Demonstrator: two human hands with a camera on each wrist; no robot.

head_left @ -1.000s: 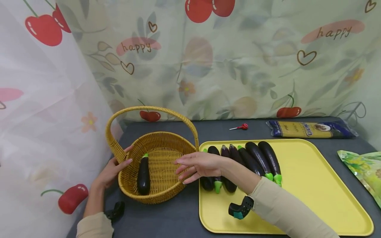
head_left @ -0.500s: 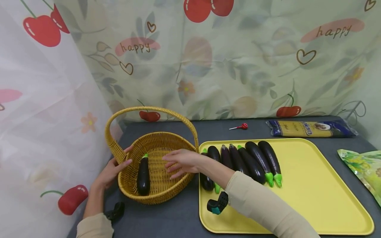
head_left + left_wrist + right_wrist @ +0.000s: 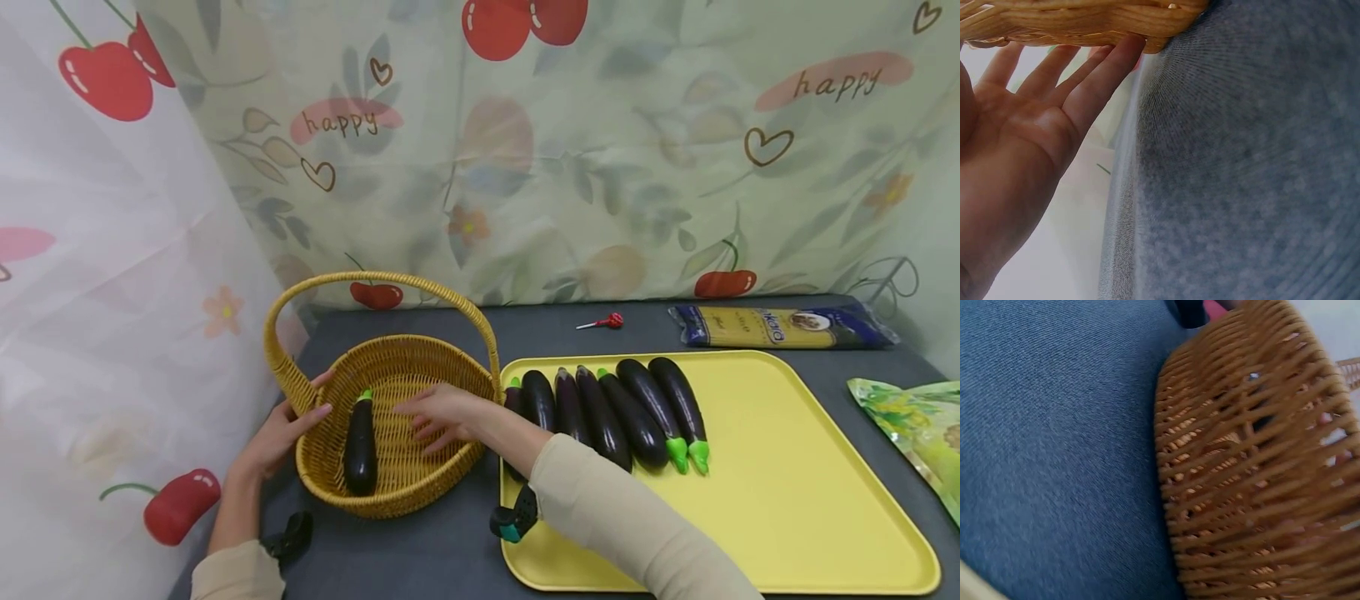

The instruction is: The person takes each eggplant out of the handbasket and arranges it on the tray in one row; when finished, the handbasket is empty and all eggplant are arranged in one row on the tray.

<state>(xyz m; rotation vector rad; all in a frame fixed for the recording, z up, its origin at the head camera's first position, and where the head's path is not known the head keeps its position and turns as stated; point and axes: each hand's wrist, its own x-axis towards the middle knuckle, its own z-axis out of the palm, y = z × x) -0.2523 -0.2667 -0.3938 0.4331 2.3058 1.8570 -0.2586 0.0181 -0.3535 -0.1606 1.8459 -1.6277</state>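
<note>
A wicker basket (image 3: 390, 504) with a tall arched handle stands on the table. Inside, toward its left, lies one dark eggplant (image 3: 361, 446) with a green stem end. My left hand (image 3: 273, 433) holds the basket's left side by the handle's foot, thumb at the rim; in the left wrist view its fingers (image 3: 1100, 84) reach against the woven outside. Over the basket's right half hovers my right hand (image 3: 450, 414), fingers loosely spread and holding nothing. The right wrist view shows the basket's outer weave (image 3: 1254, 462) but not the hand. Several more eggplants (image 3: 600, 417) lie side by side on a yellow tray (image 3: 810, 483).
Behind the tray are a red lollipop (image 3: 613, 320) and a pack of pasta (image 3: 780, 326). A green-yellow bag (image 3: 918, 433) lies at the right. Patterned curtains (image 3: 570, 167) hang behind and on the left. The right forearm (image 3: 600, 500) crosses the tray.
My right hand has moved left from the basket's right rim to over its inside, its forearm following. The left hand and basket stay in place.
</note>
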